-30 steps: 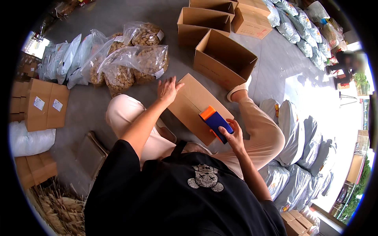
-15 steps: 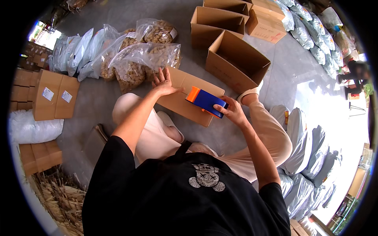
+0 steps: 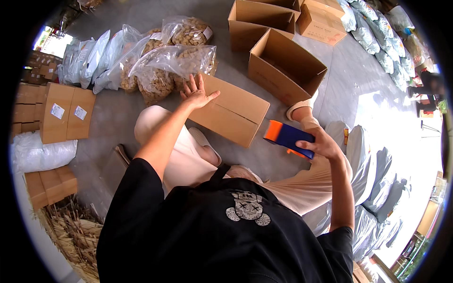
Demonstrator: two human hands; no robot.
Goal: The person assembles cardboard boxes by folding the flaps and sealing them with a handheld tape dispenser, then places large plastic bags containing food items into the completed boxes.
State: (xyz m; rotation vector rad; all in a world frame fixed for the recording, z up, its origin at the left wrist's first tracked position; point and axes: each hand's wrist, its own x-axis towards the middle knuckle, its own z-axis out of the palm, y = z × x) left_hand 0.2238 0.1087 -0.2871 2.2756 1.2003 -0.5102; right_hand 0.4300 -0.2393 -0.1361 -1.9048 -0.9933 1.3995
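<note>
A closed cardboard box [image 3: 231, 111] lies between my legs, its top flaps meeting along a lengthwise seam. My left hand [image 3: 195, 97] rests with fingers spread on the box's far left end, holding nothing. In my right hand [image 3: 323, 143] is a blue and orange tape dispenser [image 3: 289, 137], gripped around its blue body. It hangs in the air to the right of the box, apart from it, with its orange end toward the box. Whether tape lies along the seam cannot be made out.
Clear bags of brown chunks [image 3: 158, 85] touch the box's far left side. An open carton [image 3: 288, 66] stands beyond my right foot, with more open cartons [image 3: 259, 26] behind it. Grey-white sacks [image 3: 361, 160] line my right side; stacked boxes [image 3: 68, 113] stand at left.
My right hand has moved the tape dispenser off the box top, to the right and toward me. My left hand stays on the box's far left end.
</note>
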